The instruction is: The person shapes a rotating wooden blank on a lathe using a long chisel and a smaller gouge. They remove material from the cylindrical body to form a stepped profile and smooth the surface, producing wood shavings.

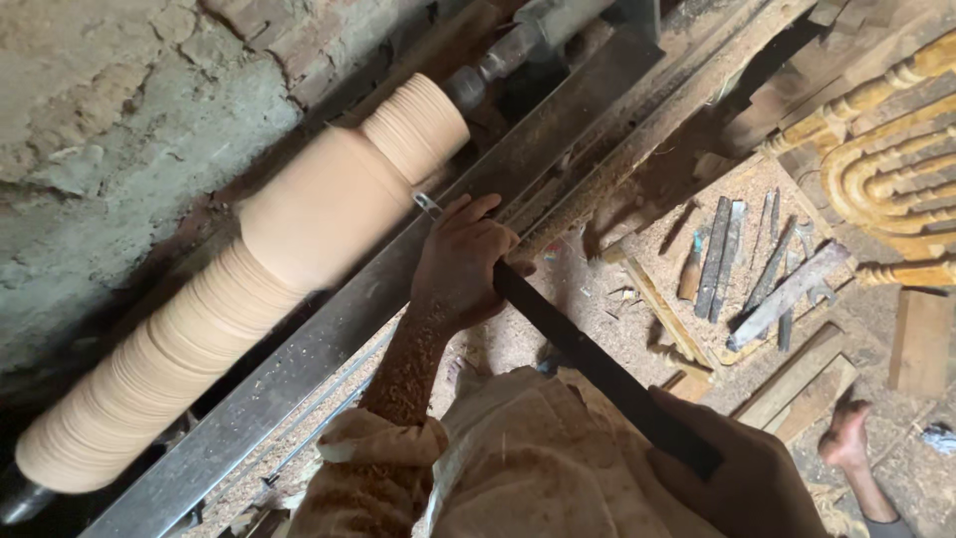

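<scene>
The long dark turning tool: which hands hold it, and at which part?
Both hands hold the turning tool: left hand near the tip on the tool rest, right hand at the handle end.

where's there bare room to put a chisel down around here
A sawdust-covered patch lies open between the metal rest bar and the row of spare tools. Right of that, the tools, wood offcuts and turned spindles crowd the surface.

A long, dark, flat steel turning chisel (597, 364) is laid diagonally, its tip pressed against a pale, stepped wooden cylinder (269, 269) mounted horizontally.
</scene>
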